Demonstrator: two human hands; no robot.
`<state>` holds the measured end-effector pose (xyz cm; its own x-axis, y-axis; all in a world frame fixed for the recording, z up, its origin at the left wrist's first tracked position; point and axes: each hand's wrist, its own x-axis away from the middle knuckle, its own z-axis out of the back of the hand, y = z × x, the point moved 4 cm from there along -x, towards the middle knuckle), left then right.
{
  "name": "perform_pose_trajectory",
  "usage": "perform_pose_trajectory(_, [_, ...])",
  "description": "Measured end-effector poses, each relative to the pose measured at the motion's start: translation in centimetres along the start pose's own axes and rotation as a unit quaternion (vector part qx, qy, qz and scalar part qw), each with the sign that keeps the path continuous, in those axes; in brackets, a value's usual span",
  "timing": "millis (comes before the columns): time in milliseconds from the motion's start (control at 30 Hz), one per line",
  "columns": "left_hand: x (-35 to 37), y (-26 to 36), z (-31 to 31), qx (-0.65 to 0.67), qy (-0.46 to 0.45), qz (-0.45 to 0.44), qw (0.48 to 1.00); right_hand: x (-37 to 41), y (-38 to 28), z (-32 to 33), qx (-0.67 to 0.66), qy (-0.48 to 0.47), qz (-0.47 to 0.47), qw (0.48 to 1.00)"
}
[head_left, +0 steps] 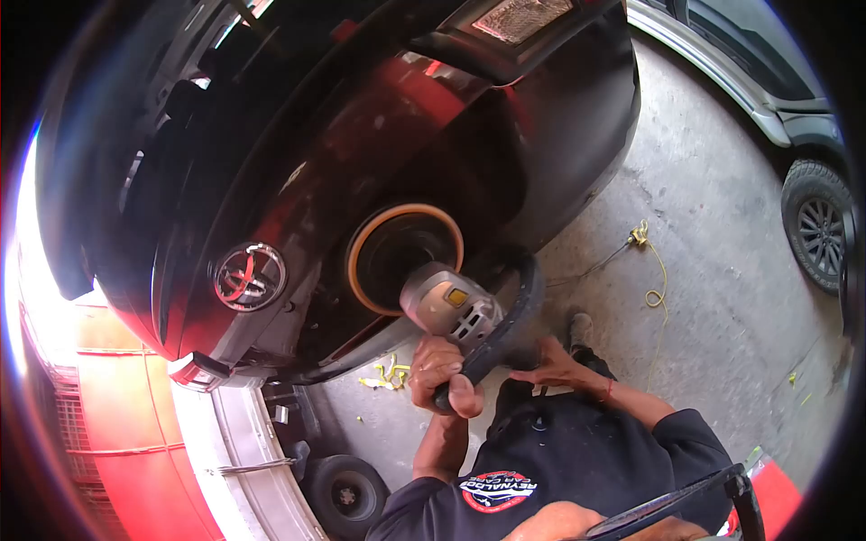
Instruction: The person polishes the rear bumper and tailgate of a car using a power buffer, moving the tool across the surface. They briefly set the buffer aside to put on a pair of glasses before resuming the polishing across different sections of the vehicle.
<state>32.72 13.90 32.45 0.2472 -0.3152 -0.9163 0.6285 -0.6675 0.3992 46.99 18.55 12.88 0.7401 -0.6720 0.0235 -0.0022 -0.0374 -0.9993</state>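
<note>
Two hands on my feed: left hand (437, 371) wrapped firmly around the loop handle (528, 288); right hand (548, 365) at the tool's rear, how far closed I can't tell.
Rotary polisher (451, 302): out front, orange-edged pad (388, 252) apparently against the dark Toyota bodywork (469, 171), near the Toyota emblem (250, 277).
Buffing: that's my read of the step; next move calls for a flat pad, steady pressure.
Lost to me: pad's working face, hidden; rear grip, blurred.
</note>
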Motion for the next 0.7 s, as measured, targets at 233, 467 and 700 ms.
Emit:
perform_pose_trajectory(233, [-3.1, -1.6, -5.5, 0.114, -0.038, 0.026, 0.992, 0.5, -5.8, 8.1, 0.13, 0.163, 0.042, 0.977])
perform_pose_trajectory(467, [-1.0, -0.1, -3.2, 0.046, 0.06, 0.083, 0.994, 1.4, -8.9, 10.0, 0.292, 0.049, -0.029, 0.955])
perform_pose_trajectory(700, [-0.9, 0.3, -4.1, -0.017, 0.05, 0.148, 0.988, 1.2, -8.3, 11.2, 0.243, 0.024, -0.01, 0.97])
